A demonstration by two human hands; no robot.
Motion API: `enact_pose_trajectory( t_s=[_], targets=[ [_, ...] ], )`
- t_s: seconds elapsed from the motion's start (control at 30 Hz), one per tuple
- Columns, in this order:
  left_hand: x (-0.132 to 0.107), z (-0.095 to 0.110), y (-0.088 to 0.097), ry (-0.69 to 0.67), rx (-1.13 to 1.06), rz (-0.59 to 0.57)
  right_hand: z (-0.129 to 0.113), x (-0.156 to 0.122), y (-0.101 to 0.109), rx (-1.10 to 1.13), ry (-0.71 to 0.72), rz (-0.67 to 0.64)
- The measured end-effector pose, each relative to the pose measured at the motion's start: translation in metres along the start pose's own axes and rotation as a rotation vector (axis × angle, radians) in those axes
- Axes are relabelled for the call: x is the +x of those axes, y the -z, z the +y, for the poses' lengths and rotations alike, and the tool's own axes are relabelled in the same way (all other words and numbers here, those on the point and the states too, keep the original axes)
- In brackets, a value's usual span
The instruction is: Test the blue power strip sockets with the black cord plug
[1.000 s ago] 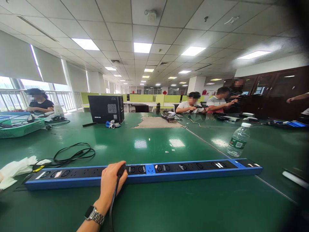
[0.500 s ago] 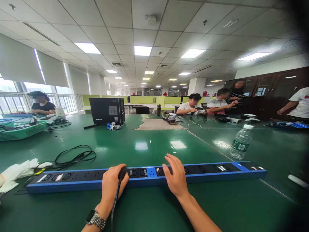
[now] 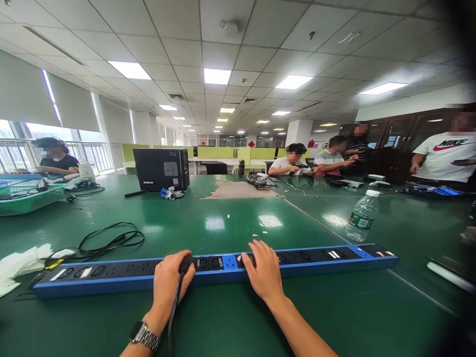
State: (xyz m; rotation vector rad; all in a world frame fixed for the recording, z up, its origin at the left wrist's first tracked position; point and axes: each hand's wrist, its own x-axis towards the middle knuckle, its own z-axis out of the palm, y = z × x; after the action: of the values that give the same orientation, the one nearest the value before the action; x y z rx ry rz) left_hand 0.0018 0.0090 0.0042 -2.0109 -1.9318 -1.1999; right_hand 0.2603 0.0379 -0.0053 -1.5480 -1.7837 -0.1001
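A long blue-and-black power strip (image 3: 111, 286) lies across the green table in front of me, its sockets facing up. My left hand (image 3: 166, 277) is closed around a black power plug (image 3: 185, 264) at the strip, left of the blue socket in the middle. The plug's black cord (image 3: 171, 317) runs down past my wrist, which wears a watch. Whether the plug's pins are seated in a socket is hidden. My right hand (image 3: 264, 270) lies over the strip just right of that blue socket, fingers stretched out and holding nothing.
A water bottle (image 3: 362, 216) stands behind the strip's right part. Coiled black cable (image 3: 111, 243) and white tissue (image 3: 26, 263) lie at left. Farther back are a black computer case (image 3: 159, 169), blue-and-white gloves (image 3: 171, 193) and a green basket (image 3: 33, 201). Several people are around the table.
My right hand has come down a little onto the strip. My left hand keeps its grip on the plug. The view has shifted slightly, and more of a person at the right shows.
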Motion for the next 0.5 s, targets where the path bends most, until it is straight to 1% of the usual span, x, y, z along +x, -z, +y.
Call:
enact_pose_trajectory(
  t_s=[0.27,0.5],
  targets=[
    [-0.0013,-0.0018,-0.0020,-0.007,-0.014,-0.003,-0.0059,-0.0010,0.0051,-0.010,-0.049,-0.079],
    [-0.0013,-0.0033,-0.0020,-0.020,-0.016,-0.008,-0.0066,-0.0029,0.0056,-0.004,-0.058,-0.084]
  ],
)
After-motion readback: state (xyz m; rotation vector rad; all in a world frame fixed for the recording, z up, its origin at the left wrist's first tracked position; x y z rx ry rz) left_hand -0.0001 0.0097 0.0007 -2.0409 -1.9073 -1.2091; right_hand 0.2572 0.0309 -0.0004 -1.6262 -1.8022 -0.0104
